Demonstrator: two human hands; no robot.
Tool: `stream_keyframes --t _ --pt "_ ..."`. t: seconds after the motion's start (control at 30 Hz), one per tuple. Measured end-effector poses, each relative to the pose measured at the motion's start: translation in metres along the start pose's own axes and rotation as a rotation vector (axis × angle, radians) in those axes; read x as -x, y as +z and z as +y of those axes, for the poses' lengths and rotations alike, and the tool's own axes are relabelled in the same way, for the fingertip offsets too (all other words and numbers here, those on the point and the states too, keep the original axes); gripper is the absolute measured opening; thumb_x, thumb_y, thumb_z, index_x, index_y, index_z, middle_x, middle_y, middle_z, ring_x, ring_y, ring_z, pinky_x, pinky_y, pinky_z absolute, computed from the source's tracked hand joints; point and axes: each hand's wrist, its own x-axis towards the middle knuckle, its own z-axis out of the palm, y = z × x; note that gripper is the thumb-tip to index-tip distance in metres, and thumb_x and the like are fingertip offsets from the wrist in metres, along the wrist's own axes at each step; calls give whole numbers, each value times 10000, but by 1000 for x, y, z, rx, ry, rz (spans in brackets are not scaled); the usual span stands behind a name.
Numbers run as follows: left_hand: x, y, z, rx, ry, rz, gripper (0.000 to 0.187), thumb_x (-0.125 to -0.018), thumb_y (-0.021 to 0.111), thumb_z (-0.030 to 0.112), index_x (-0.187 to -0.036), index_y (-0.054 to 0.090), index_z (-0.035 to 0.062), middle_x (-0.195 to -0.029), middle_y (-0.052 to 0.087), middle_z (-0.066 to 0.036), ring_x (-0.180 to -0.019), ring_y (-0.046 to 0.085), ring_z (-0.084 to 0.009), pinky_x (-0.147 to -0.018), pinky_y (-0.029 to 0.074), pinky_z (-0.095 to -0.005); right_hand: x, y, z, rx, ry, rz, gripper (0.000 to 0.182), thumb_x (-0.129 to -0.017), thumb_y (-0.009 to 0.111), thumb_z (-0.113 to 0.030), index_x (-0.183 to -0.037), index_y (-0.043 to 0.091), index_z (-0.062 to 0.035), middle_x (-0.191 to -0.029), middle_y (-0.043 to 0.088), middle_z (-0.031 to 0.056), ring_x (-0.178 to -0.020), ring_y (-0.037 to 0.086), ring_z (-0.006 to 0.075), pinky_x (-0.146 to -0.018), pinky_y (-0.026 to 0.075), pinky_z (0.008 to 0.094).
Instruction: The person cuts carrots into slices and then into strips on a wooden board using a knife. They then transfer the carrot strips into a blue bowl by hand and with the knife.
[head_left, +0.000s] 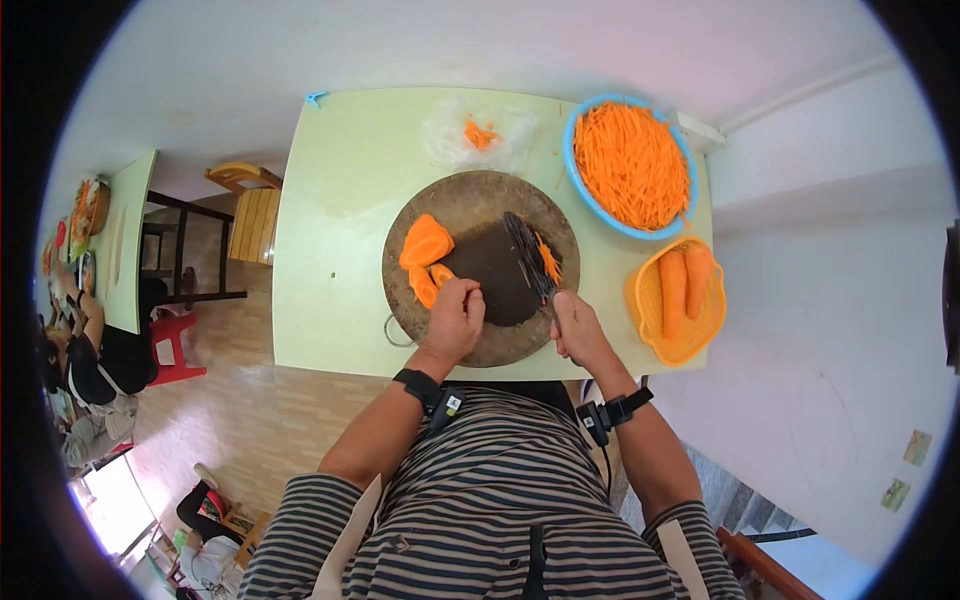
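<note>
A round, dark-stained chopping board (410, 325) lies on the pale green table. My right hand (578, 330) is closed around the handle of a knife, whose dark, streaked blade (524, 250) points away over the board. Orange carrot shreds (549, 262) lie along the blade's right side. My left hand (457, 318) rests low on the board with its fingers curled in; what they hold, if anything, is hidden. Just beyond it are small carrot slices (423, 288), close to its fingers. Farther back on the board sits a larger stack of carrot slices (427, 242).
A blue basin (571, 185) heaped with carrot shreds stands at the back right. Nearer, a yellow basket (650, 325) holds two whole carrots (674, 295). Behind the board lies a clear plastic bag (445, 135) with carrot bits. Other people (100, 360) sit at the left.
</note>
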Motion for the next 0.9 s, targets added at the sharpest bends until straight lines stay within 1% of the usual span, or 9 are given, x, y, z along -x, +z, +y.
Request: stream_keyframes --t 0.13,0.2,0.33,0.5,0.6,0.67,0.73,0.87,0.9 --pt "4 -13 -6 -39 -35 14 121 -930 636 49 -1037 621 -7 -868 599 -171 -747 617 -315 -682 508 -383 8 1 -6 2 -29 -54 463 -1081 390 -445 -1174 586 -37 -677 534 23 -470 485 99 -428 407 260" --pt "5 -16 -8 -97 -13 24 127 -934 637 52 -1045 624 -9 -872 612 -173 -745 629 -317 -684 518 -378 15 5 -3 49 -37 -139 452 -1088 370 -455 -1092 560 -45 -683 538 30 -469 495 96 -419 412 250" --pt "2 -19 -3 -56 -51 62 130 -941 639 57 -1051 622 -10 -859 632 -162 -736 642 -285 -684 524 -362 10 3 9 22 -7 -192 459 -1084 373 -467 -1065 559 -48 -684 547 33 -465 500 101 -418 410 253" --pt "-8 -22 4 24 -177 66 121 -952 638 70 -1042 640 -10 -843 660 -122 -727 646 -207 -698 531 -329 -2 -17 4 -18 -8 -79 463 -1086 368 -473 -1030 548 -50 -678 560 40 -449 498 105 -415 408 259" --pt "-10 -28 13 27 -177 83 122 -954 636 74 -1041 649 -11 -853 664 -118 -732 648 -204 -700 533 -325 5 -20 -9 -38 -33 -54 438 -1091 377 -441 -1056 549 -40 -686 559 39 -465 501 101 -422 409 259" --pt "-8 -35 2 12 -182 118 122 -954 638 75 -1040 648 -10 -856 665 -119 -729 646 -204 -698 531 -323 7 -18 -9 -42 -47 -56 429 -1092 383 -431 -1068 551 -36 -688 559 39 -471 503 101 -426 411 257" --pt "-6 -47 -1 -11 -197 166 124 -954 639 73 -1044 645 -12 -869 664 -128 -712 642 -198 -678 527 -318 12 -18 -4 -47 -48 -87 455 -1084 422 -400 -1276 578 -18 -694 545 30 -502 508 103 -456 430 267" --pt "2 -67 -7 -145 -242 199 153 -933 682 78 -1060 642 5 -860 645 -74 -756 623 -171 -722 531 -315 25 -18 4 31 -38 -143 448 -1082 443 -379 -1296 586 -13 -699 544 25 -525 507 102 -491 441 273" --pt "4 -71 -6 -346 -98 147 196 -897 717 89 -1063 646 11 -909 632 -94 -829 616 -221 -768 527 -358 27 -18 8 65 -31 -171 450 -1079 454 -378 -1300 590 -10 -704 548 26 -541 510 106 -510 448 276"
